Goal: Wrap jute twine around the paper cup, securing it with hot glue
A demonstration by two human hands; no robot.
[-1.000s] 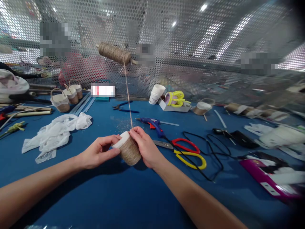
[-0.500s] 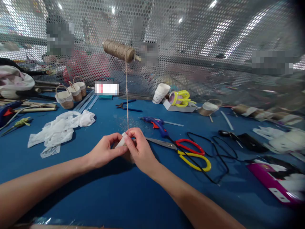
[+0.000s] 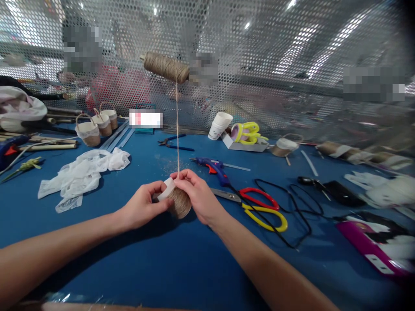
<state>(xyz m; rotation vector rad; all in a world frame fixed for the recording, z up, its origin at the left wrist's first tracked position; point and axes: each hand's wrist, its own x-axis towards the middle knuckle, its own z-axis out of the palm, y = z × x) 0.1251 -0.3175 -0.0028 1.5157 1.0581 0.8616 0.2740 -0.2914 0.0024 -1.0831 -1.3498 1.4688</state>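
A small paper cup (image 3: 180,203), wound with brown twine over its lower part and white near the rim, is tilted between my hands. My left hand (image 3: 145,203) grips the cup by its white rim, thumb outside and fingers partly hidden. My right hand (image 3: 196,192) pinches the twine (image 3: 177,129) against the cup's side. That strand runs taut up to a twine spool (image 3: 166,67) mounted on a rod at the mesh panel. Just right of my right hand lie large scissors (image 3: 231,196) with red and yellow handles.
A blue glue gun (image 3: 214,167) and pliers (image 3: 175,142) lie beyond my hands. White lace fabric (image 3: 86,175) is on the left, near several twine-wrapped baskets (image 3: 89,134). Stacked paper cups (image 3: 219,126) stand at the back. A black cord (image 3: 292,203) and a magenta power strip (image 3: 369,250) are right.
My right hand has shifted slightly right, and the twine strand with it. More of the twine-wrapped side of the cup now shows between my hands.
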